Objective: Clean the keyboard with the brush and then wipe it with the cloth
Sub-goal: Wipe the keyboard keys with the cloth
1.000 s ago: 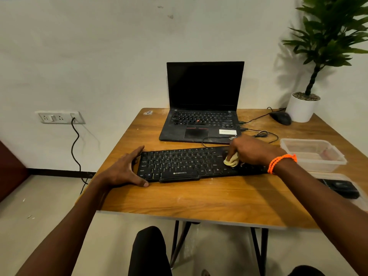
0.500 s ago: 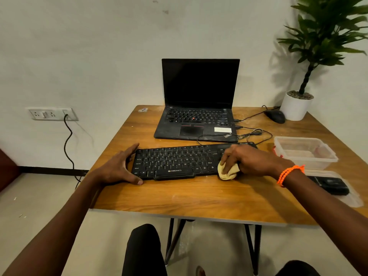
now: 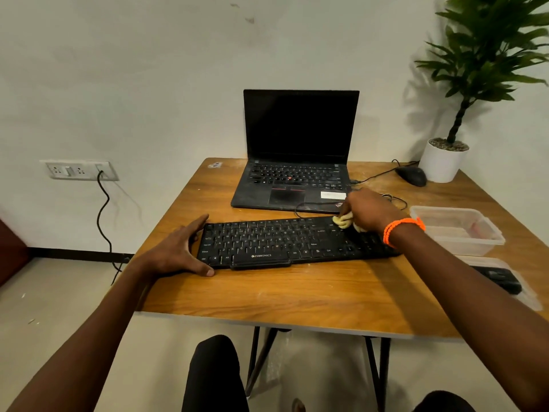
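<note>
Bracing hand: left hand lies at the keyboard's left end, fingers straight and together along the far corner, thumb spread onto the near corner
Keyboard: black keyboard lies flat across the wooden table, in front of the open laptop
Cloth: yellow cloth sits bunched on the keyboard's far right rows
Wiping hand: right hand holds the cloth, fingers curled over it
Bin: clear container stands right of the keyboard
Brush: possibly the dark item near the right edge; too blurred to confirm
</note>
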